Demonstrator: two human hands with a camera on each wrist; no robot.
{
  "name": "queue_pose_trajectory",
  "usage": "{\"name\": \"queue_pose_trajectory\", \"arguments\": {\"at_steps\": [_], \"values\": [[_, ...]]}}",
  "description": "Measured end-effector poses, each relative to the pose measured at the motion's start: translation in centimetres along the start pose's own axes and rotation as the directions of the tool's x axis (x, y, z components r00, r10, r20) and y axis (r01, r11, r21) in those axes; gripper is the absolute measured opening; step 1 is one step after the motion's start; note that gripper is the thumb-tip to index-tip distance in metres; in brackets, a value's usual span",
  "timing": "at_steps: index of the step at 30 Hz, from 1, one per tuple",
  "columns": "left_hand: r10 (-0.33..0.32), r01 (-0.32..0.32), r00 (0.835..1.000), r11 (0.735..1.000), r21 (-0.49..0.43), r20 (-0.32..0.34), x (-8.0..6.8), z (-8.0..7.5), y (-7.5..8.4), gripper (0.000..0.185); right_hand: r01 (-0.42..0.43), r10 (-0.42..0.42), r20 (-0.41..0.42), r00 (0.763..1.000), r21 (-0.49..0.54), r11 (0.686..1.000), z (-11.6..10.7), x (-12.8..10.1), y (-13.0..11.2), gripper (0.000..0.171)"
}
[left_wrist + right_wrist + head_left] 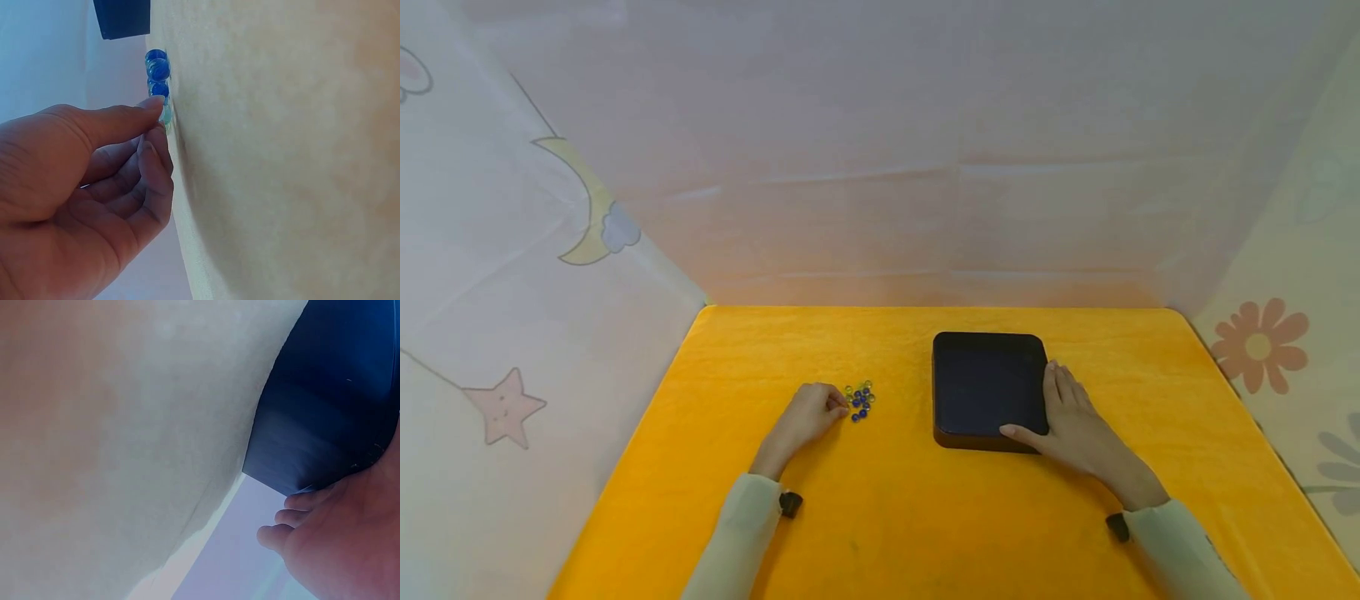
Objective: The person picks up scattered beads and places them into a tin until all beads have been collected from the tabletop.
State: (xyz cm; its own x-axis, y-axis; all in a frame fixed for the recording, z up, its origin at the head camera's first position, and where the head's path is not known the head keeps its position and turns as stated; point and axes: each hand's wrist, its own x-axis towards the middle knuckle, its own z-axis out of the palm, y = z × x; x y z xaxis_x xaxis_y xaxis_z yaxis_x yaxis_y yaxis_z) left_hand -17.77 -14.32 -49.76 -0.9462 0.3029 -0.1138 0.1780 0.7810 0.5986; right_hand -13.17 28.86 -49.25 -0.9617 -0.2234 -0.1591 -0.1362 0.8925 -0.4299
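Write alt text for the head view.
A person's left grip is at the left edge of a cluster of blue and yellowish marbles on a yellow table. The right grip rests against the right side of a black box.

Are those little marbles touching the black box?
Apart. The head view shows a wide strip of bare yellow cloth between the marbles and the box.
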Motion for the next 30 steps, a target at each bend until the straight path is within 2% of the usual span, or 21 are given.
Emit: {"name": "queue_pose_trajectory", "arguments": {"at_steps": [11,19,30], "values": [[-0.028,0.027,0.999,0.999,-0.042,-0.023,-0.2,-0.3,0.4,0.008,0.016,-0.016,-0.006,1.0,-0.011,1.0,0.2,-0.1,0.2,0.13],[-0.023,0.021,0.999,0.999,-0.041,-0.029,-0.1,-0.7,1.0,0.008,0.039,-0.041,-0.022,0.999,-0.07,0.997,0.0,-0.1,-0.1,0.128],[-0.003,0.001,1.0,0.997,-0.071,-0.028,0.3,-0.6,1.2,0.01,0.028,-0.034,-0.042,0.999,-0.134,0.991,-0.3,-0.2,-0.6,0.127]]}}
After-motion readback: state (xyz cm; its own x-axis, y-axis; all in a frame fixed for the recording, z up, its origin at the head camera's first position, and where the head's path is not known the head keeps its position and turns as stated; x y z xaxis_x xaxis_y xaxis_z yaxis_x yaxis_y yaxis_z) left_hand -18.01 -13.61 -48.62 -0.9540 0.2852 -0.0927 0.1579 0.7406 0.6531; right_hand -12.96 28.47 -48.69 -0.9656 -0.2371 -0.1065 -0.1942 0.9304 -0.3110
